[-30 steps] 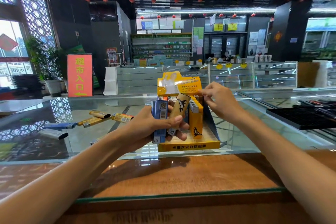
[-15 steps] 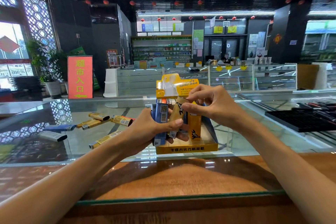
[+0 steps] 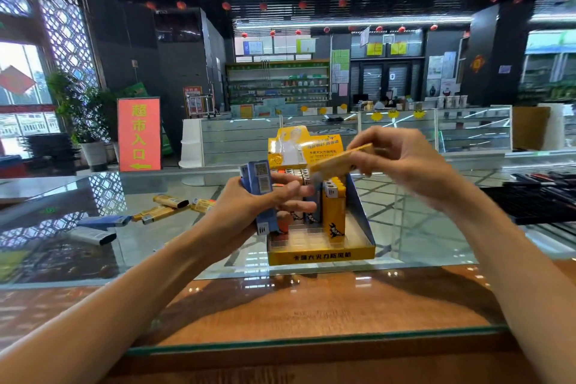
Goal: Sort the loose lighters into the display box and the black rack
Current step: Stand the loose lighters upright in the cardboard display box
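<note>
A yellow display box (image 3: 321, 254) stands on the glass counter, with several lighters upright in its back rows and a yellow one (image 3: 334, 212) at the right. My left hand (image 3: 249, 212) grips a bunch of blue lighters (image 3: 260, 193) just left of the box. My right hand (image 3: 402, 162) pinches a tan lighter (image 3: 339, 159), tilted and blurred, above the box. Several loose lighters (image 3: 162, 209) lie on the glass at the left. The black rack (image 3: 536, 199) sits at the far right.
A wooden strip (image 3: 311, 305) under glass runs along the counter's near edge. A blue lighter (image 3: 104, 221) and a grey one (image 3: 93, 235) lie far left. Glass showcases and a red sign stand behind the counter.
My right hand has pulled the tan lighter out of the left hand's bunch and lifted it up to the right, above the box. The left hand still holds the blue lighters.
</note>
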A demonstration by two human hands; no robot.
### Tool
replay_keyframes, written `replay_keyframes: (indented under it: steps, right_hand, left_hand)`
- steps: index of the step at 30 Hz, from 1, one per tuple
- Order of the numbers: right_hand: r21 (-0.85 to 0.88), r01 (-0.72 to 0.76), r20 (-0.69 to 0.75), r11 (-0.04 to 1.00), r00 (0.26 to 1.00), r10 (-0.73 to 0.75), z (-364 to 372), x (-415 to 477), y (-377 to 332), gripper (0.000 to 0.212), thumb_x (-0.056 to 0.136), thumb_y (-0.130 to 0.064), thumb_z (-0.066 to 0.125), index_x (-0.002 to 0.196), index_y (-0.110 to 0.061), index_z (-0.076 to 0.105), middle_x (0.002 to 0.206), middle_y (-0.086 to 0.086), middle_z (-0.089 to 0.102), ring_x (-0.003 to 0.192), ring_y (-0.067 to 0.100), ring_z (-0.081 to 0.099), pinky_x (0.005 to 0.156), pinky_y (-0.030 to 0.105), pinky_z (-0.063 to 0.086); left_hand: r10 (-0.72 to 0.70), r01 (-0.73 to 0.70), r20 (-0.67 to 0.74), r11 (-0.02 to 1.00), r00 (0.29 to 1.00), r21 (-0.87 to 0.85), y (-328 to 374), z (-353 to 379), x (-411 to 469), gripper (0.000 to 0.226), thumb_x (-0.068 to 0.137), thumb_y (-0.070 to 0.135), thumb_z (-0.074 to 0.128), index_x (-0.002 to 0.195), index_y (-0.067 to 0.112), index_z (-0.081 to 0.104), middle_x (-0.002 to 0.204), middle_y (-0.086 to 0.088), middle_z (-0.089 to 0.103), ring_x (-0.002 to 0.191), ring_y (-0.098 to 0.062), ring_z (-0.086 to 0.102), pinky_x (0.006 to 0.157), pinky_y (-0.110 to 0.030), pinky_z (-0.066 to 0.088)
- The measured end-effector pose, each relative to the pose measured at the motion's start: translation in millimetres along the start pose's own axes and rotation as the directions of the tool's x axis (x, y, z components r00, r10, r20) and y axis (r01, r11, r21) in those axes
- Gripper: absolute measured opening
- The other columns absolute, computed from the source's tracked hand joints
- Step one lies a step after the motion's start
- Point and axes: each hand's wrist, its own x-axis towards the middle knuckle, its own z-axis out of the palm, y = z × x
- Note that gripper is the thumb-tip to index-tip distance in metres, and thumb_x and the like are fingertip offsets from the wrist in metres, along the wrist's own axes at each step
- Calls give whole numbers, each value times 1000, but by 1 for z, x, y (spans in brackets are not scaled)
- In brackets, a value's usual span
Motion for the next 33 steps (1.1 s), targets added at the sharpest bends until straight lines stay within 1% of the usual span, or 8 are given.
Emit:
replay_keyframes:
  steps: [2,5,9,13,17,21,27,33]
  right_hand:
    - [277,-55,-129,959,987,94,-12,0,6,18,73,-14,62,89,-6,59,87,8,64,73,13,66,67,19,54]
    - [615,-137,-176,777,936,305,-18,1,12,21,81,-1,56,101,1,51,97,23,60,74,22,70,65,21,56]
    - [745,-234,-71,624,903,423,-15,1,16,42,74,3,58,115,6,48,100,25,61,77,24,70,64,24,57]
    - [703,-307,-14,641,896,444,-9,1,20,28,82,4,52,110,10,53,106,24,60,81,24,69,72,30,58]
    - [673,-318,-13,668,898,441,-4,2,22,33,74,-3,60,104,7,53,108,24,58,81,27,69,70,32,58]
    - [594,-331,-7,733,910,415,-1,2,22,27,72,-19,67,92,-2,60,82,9,71,76,21,69,69,30,58]
    - [240,-269,-218,933,921,322,0,2,25,29,65,-29,67,91,-18,64,87,-3,68,83,10,62,73,27,46]
    - [-23,-203,-326,979,927,185,6,5,32,17,78,-16,68,93,-18,63,96,0,67,91,9,61,68,18,47]
  left_hand:
    - [-10,9,-37,999,999,-36,1,-1,1,25,69,22,73,90,9,70,101,-19,71,81,-25,72,61,-25,56]
    - [-28,27,-59,999,998,-27,0,-1,2,27,68,22,73,90,7,68,100,-19,71,79,-25,72,62,-27,57]
    - [-37,41,-73,998,997,45,1,-1,0,31,64,27,76,88,11,69,98,-15,72,80,-24,72,75,-33,57]
    - [-40,44,-70,997,997,60,2,0,-2,30,65,24,73,89,8,66,94,-14,73,79,-24,72,73,-33,59]
    - [-34,39,-69,996,997,74,1,0,-2,24,69,19,70,89,7,66,91,-15,73,77,-25,72,65,-27,57]
    - [-38,45,-65,993,997,106,0,-1,-1,28,67,22,72,90,8,66,90,-14,73,77,-26,71,69,-30,59]
    - [-58,64,-45,988,997,140,-2,-3,-1,29,70,22,71,92,6,65,80,-10,71,66,-19,68,63,-26,58]
    - [-76,78,-15,976,997,205,-2,-2,0,23,82,31,63,85,11,54,60,-1,53,47,-12,48,47,-19,44]
